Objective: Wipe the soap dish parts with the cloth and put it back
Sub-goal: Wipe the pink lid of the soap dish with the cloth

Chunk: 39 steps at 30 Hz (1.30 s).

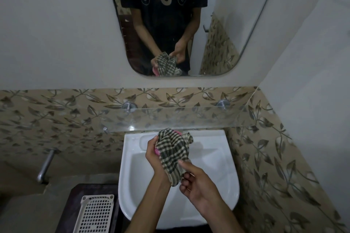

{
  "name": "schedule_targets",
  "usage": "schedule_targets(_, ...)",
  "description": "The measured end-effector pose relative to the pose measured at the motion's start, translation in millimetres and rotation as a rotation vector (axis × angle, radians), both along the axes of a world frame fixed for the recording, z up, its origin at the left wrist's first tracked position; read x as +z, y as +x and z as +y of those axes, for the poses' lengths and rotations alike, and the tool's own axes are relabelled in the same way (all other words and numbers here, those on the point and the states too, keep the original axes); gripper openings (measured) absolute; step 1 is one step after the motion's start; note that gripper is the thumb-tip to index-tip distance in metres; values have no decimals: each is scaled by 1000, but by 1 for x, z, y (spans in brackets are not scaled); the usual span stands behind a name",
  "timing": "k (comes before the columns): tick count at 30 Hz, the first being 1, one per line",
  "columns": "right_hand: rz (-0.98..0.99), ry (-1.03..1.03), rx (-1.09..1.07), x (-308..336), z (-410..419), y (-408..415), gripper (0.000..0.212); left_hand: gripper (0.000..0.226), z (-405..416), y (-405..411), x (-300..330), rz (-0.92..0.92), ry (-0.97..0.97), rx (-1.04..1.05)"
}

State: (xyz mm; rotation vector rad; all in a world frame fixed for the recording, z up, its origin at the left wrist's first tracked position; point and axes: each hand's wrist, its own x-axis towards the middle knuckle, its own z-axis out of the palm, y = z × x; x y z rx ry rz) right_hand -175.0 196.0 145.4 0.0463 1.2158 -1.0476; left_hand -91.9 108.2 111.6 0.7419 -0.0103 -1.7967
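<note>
Wiping step in hand: left hand [154, 155] grips a pink soap dish part [157, 151], mostly wrapped in the checked cloth [173, 152], over the sink [217, 149]. Right hand [197, 181] pinches the cloth's lower end just below the left grip. Next, likely rub cloth round the part, then return it; the glass shelf [189, 119] lies just beyond.

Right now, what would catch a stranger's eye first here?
Probably the checked cloth, bunched over something pink above the white sink; the left hand holds the bundle while the right hand pinches its lower end. Next comes the big mirror on the wall above, repeating both hands and the cloth.
</note>
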Motion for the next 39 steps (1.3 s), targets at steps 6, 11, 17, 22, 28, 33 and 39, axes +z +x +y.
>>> schedule_targets(6, 29, -184, -59, 1, 2, -14, 33, 42, 2, 2, 3, 79, -53, -47)
schedule_targets(11, -289, -93, -159, 13, -4, -15, 51, 42, 1, -6, 5, 83, -26, 23)
schedule_targets(17, -393, -118, -269, 17, 3, -4, 62, 29, -2, -11, 11, 46, -59, 90)
schedule_targets(22, -108, -125, -219, 13, 0, -8, 46, 39, -4, -10, 10, 78, -40, 63)
schedule_targets(28, 33, -38, -180, 2, -3, -12, 43, 36, -6, -9, 14, 60, -53, 71)
schedule_targets(33, 109, -61, -165, 1, -15, -20, 44, 29, -6, -6, 18, 39, -101, 43)
schedule_targets(39, 109, -152, -194, -4, -18, -29, 23, 29, -9, -6, 20, 36, -101, 44)
